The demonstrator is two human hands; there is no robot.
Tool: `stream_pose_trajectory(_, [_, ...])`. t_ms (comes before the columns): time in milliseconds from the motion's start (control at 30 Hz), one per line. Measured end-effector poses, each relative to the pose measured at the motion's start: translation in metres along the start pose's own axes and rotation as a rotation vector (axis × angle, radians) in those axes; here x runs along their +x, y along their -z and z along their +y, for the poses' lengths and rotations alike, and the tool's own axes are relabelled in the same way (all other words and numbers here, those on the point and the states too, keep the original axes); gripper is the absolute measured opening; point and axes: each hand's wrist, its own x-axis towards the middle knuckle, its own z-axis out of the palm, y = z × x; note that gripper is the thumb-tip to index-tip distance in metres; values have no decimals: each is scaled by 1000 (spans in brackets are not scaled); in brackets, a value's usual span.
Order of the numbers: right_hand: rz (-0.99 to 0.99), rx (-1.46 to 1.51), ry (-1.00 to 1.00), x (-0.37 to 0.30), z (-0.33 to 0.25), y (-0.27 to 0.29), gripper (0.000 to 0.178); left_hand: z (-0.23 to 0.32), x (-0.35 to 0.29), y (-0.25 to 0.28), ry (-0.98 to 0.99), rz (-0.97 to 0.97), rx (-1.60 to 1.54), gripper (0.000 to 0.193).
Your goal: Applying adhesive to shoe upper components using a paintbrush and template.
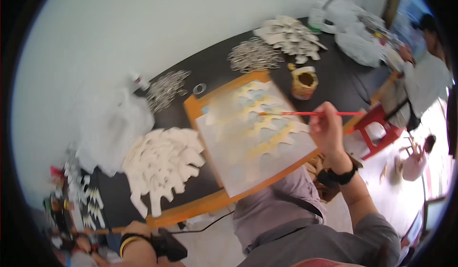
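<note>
Thin and red, a paintbrush (298,114) is pinched in the fingers of my right hand (327,128). Its tip reaches left over overlapping cut pieces (269,145) with yellow-smeared edges, which lie in rows on a pale sheet (231,176). Part of those rows is blurred. At the table's front edge, below a fanned pile of cream cut pieces (164,155), rests my left hand (137,227); its fingers are hidden. An opened tin (304,88) with dark brown contents stands beyond the sheet.
Heaps of metal rings (255,55) and more cream pieces (291,35) lie along the wall side. A white plastic bag (112,128) sits at the left, another (360,42) at the far right. A red stool (377,131) and another person (422,85) are on the right.
</note>
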Motion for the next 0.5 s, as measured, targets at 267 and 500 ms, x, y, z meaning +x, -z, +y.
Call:
stream_pose_trajectory(267, [67,43,79,8,6,36,27,106,-3,91,-103,305,853,44])
stream_pose_trajectory(500, [-38,18,94,28,9,27,25,151,3,123,-224,391,988,38])
